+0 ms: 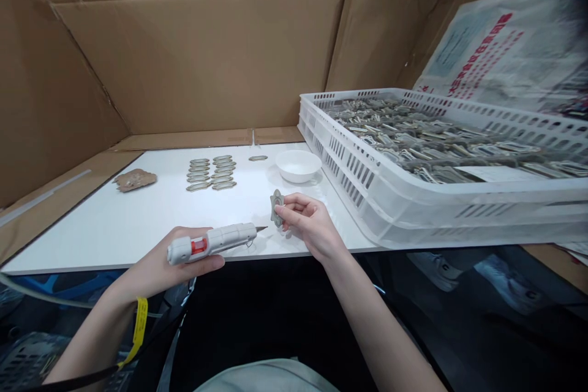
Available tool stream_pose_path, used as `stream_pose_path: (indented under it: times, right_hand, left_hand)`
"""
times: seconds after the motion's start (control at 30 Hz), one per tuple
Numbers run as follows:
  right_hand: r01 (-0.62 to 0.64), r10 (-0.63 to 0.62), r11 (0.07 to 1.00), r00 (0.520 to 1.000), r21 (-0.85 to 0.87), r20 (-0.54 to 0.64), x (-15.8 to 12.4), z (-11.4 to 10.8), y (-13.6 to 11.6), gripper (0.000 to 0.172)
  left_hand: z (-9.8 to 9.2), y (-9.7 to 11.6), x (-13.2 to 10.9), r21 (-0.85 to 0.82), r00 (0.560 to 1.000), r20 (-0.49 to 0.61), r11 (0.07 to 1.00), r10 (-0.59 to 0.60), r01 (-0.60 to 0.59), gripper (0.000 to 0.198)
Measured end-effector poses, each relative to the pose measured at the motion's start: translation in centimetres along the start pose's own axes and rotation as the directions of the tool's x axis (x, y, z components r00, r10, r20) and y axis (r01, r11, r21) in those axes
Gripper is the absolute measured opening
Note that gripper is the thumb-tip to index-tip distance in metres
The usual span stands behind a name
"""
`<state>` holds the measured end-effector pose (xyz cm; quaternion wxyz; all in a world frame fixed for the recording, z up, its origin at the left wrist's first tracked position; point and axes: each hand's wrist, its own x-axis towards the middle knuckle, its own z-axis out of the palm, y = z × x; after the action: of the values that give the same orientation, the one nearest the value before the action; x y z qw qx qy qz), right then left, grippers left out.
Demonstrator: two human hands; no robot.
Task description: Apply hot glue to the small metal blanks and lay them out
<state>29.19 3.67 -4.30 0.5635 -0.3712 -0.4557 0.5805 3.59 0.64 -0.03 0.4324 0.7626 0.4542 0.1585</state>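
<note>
My left hand (184,257) is wrapped round a white tool (229,236) with a red part near its back end and a thin pointed metal tip aimed right. Between the thumb and fingers of my right hand (305,217) is a small greyish metal plate (276,208), held upright just above the white table (174,220). The tool's tip is a little below and left of this plate, not touching it. Two columns of similar metal pieces (223,174) lie on the table beyond my hands, and a single piece (258,158) lies to their right.
A white bowl (298,165) stands near the right side, beside a large white perforated crate (381,196) holding layers of similar pieces. A torn brown scrap (135,179) lies at the left. Cardboard walls (206,61) enclose the back and left. Another person's shoes (505,282) show below right.
</note>
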Motion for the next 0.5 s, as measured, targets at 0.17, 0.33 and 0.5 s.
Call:
stream_pose_path:
  times: [0.17,0.33,0.5]
  right_hand:
    - [-0.001,0.001,1.0,1.0,-0.002,0.0,-0.05,-0.03,-0.11,0.033]
    - [-0.009,0.009,1.0,1.0,0.011,0.003,-0.01,-0.05,-0.11,0.031]
    - [-0.014,0.014,1.0,1.0,0.018,0.005,-0.03,-0.06,-0.06,0.031]
  left_hand:
    - [0.02,0.01,0.04,-0.005,1.0,-0.012,1.0,-0.001,0.0,0.022]
    - [0.05,0.14,-0.03,-0.009,1.0,-0.023,1.0,-0.009,0.009,0.022]
    - [0.06,0.4,-0.02,-0.024,0.999,-0.044,1.0,-0.008,0.007,0.026]
